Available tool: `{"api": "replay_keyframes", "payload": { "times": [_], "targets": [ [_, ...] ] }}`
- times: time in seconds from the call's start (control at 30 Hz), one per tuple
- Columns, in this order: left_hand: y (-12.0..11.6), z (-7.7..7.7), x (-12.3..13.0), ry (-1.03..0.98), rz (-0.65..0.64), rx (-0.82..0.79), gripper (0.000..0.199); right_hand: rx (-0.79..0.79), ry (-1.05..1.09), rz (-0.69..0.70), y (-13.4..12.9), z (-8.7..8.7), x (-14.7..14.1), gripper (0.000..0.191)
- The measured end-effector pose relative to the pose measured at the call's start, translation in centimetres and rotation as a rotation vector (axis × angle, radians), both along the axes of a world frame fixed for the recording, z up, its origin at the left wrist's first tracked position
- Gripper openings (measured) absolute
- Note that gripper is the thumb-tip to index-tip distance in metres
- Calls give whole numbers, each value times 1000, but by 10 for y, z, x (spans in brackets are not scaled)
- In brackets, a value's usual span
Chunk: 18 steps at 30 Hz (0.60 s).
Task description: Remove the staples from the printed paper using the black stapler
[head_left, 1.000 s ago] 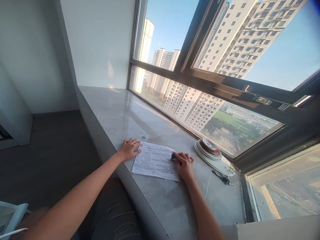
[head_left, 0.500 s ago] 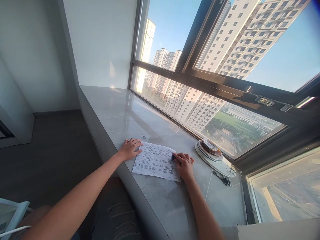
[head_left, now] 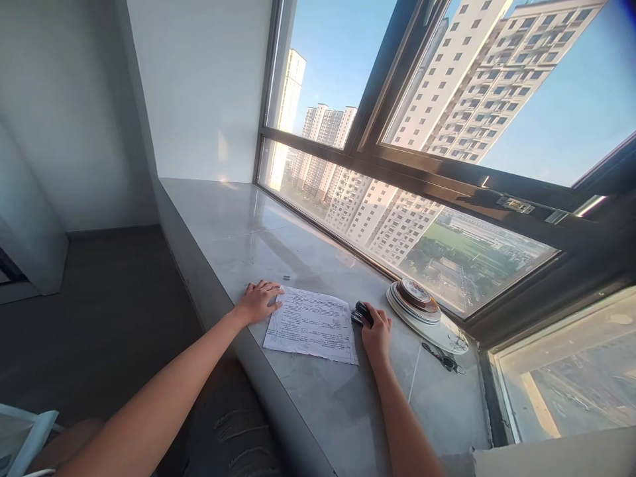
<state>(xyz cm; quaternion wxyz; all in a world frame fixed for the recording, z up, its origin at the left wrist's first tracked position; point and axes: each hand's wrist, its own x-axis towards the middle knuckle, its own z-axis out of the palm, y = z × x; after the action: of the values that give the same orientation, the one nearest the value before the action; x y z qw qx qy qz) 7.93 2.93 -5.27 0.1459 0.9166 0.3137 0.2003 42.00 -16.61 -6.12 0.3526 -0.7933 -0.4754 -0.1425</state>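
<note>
A sheet of printed paper [head_left: 311, 326], perhaps more than one layer, lies on the grey windowsill. My left hand [head_left: 259, 302] rests at its far left corner, fingers spread and the thumb on the paper's edge. On the other side, my right hand [head_left: 377, 331] is wrapped round a black stapler [head_left: 362, 311]. The stapler's front end points at the paper's right edge; whether they touch I cannot tell. Beyond the paper lies a small grey strip [head_left: 287, 277], which looks like a piece of staples.
A stack of plates [head_left: 415, 305] stands right of my right hand, by the window, with a dark corded item [head_left: 444, 358] in front. The sill [head_left: 318, 411] ends in a front edge above my knees. A white chair part [head_left: 34, 440] shows at lower left.
My right hand has drawn the stapler back to the right, off the paper's edge, so more of it shows. My left hand stays on the corner. The view has tilted slightly.
</note>
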Motion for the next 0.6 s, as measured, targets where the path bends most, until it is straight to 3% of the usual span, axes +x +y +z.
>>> {"api": "replay_keyframes", "payload": {
  "times": [0.13,0.27,0.33,0.43,0.5,0.6],
  "targets": [
    [0,-1,1,-15,4,9,37,88,43,-150,-1,-7,8,44],
    [0,-1,0,-7,10,16,38,217,57,-158,-1,7,-3,42],
    [-1,0,0,-2,13,20,39,297,68,-72,3,19,-20,41],
    [-3,1,1,4,17,30,38,264,199,204,15,32,-58,37],
    [-3,1,2,2,17,36,36,205,290,369,23,32,-85,34],
    [-3,0,1,-14,14,53,35,144,342,497,30,24,-113,32]
  ]
}}
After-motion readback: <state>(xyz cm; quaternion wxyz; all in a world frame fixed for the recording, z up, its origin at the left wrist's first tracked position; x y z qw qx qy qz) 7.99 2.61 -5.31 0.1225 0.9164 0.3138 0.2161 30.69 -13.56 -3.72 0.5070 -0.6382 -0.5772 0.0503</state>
